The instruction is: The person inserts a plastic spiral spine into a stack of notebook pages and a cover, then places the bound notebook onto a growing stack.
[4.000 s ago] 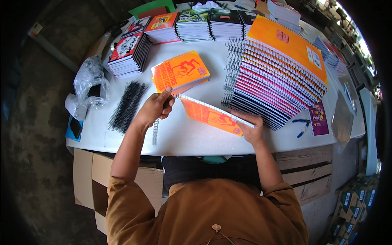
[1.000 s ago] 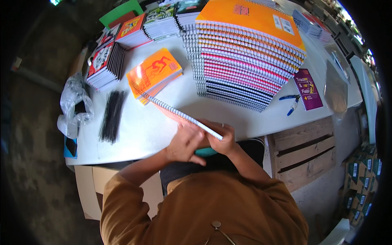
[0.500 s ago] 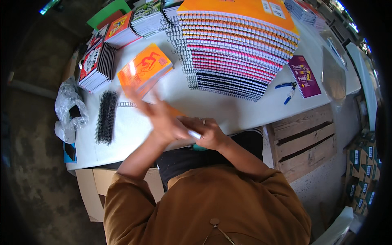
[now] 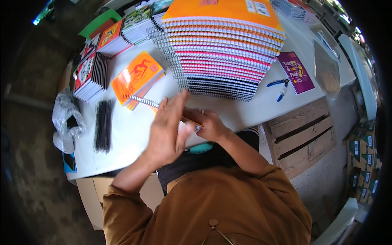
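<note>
My right hand [image 4: 211,127] grips a small booklet [image 4: 198,127], mostly hidden between the two hands near the table's front edge. Stretched out flat, the fingers of my left hand [image 4: 164,128] are slightly blurred and lie against the booklet's left side. A thin wire-like spiral coil [image 4: 143,101] sticks out beyond the left fingertips toward the upper left; whether it is threaded into the booklet is hidden. Just behind the coil lies a short pile of orange booklets [image 4: 138,77]. Left of the hands rests a bundle of black spiral coils [image 4: 103,126].
A tall stack of spiral-bound notebooks [image 4: 222,53] stands at the back middle, beside loose coils [image 4: 165,51]. Blue-handled pliers [image 4: 282,90] lie near a purple notebook [image 4: 297,72]. Book stacks [image 4: 90,77] and a plastic bag [image 4: 67,118] are left; a wooden crate [image 4: 304,130] stands right.
My left hand has gone from spread, blurred fingers to fingers held straight together, pointing up. The coil now juts higher and more slanted. My right hand keeps its grip; the view has shifted slightly.
</note>
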{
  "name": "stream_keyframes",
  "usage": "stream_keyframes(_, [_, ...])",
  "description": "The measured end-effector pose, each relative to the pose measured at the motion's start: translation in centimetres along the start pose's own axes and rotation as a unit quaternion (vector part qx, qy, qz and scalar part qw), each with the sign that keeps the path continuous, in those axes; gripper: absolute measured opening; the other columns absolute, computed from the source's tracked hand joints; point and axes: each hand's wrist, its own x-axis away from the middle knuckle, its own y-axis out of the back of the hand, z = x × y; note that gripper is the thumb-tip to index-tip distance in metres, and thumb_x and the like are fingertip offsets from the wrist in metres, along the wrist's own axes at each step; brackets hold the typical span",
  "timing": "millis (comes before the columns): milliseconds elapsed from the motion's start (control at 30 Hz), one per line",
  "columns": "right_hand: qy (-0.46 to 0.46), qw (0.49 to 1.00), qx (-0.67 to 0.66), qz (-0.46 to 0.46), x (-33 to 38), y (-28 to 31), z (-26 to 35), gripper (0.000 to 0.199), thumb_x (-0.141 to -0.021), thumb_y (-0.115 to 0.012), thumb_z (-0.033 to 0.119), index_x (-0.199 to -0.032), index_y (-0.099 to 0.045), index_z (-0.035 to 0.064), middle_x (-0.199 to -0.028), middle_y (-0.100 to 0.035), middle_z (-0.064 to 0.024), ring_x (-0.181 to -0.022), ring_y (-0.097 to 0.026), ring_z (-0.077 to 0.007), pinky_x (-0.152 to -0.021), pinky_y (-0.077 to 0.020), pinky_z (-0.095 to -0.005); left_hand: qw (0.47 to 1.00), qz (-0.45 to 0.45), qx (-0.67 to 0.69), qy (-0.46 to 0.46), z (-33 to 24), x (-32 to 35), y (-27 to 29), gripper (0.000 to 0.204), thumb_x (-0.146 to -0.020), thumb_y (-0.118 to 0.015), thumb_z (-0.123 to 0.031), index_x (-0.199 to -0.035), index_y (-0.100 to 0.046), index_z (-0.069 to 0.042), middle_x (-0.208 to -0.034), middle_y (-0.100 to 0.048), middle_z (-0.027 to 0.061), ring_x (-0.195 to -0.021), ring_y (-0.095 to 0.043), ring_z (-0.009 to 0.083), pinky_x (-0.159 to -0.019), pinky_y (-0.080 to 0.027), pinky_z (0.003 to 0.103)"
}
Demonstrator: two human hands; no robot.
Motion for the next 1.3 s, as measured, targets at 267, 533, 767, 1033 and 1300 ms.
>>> stream_keyframes(267, [0.244,0.94,0.217,0.103,-2.5,-5.9,6.2,0.019,-0.074,-0.057,0.014,-0.09,-0.061,0.0035,-0.09,-0.064,-0.014,-0.082,-0.064,-0.0255,-0.074,-0.0513,-0.0337,0.883,-0.325,-0.337,0.038,7.2,-5.4,0.8,0.062,-0.082,-0.06,-0.022,-0.135,-0.03,-0.01,-0.131,-0.035,0.0195,-0.119,-0.038,0.0327,-0.096,-0.029,0.044])
stream_keyframes(533, [-0.147,0.951,-0.267,-0.043,-2.0,-5.0,0.0,0.022,-0.086,-0.058,0.017,-0.096,-0.063,-0.002,-0.078,-0.067,-0.0075,-0.068,-0.06,-0.0097,-0.059,-0.0481,-0.0263,0.978,-0.183,-0.021,0.095,6.8,-5.8,6.8,0.04,-0.089,-0.049,-0.04,-0.082,-0.067,-0.006,-0.069,-0.062,0.0164,-0.064,-0.062,0.0313,-0.059,-0.047,0.038])
stream_keyframes(767, [-0.285,0.851,-0.439,0.043,-0.9,-3.2,-2.1,0.028,-0.092,-0.049,0.026,-0.088,-0.061,0.001,-0.074,-0.062,-0.0023,-0.067,-0.054,-0.0026,-0.06,-0.0464,-0.0218,0.98,-0.129,-0.143,0.051,5.7,-3.0,0.8,0.04,-0.079,-0.061,-0.041,-0.059,-0.058,-0.007,-0.055,-0.053,0.0075,-0.053,-0.054,0.0273,-0.051,-0.042,0.037])
stream_keyframes(1033, [-0.097,0.974,-0.2,0.05,-1.1,-3.2,-0.9,0.031,-0.084,-0.051,0.007,-0.114,-0.055,0.0018,-0.098,-0.065,-0.0122,-0.082,-0.063,-0.0192,-0.076,-0.0474,-0.0289,0.834,-0.447,-0.302,-0.114,5.0,-3.8,1.8,0.064,-0.082,-0.051,-0.052,-0.12,-0.043,-0.001,-0.111,-0.046,0.0201,-0.112,-0.039,0.0377,-0.096,-0.026,0.051])
stream_keyframes(1300, [-0.098,0.982,-0.14,0.08,-0.9,-2.9,0.7,0.041,-0.08,-0.058,0.011,-0.12,-0.052,0.0077,-0.102,-0.062,-0.016,-0.091,-0.062,-0.0294,-0.075,-0.0497,-0.0343,0.904,-0.274,-0.262,-0.199,6.6,3.8,-4.6,0.101,-0.071,-0.032,-0.078,-0.137,-0.025,-0.002,-0.138,-0.021,0.0261,-0.128,-0.015,0.0499,-0.1,-0.006,0.063])
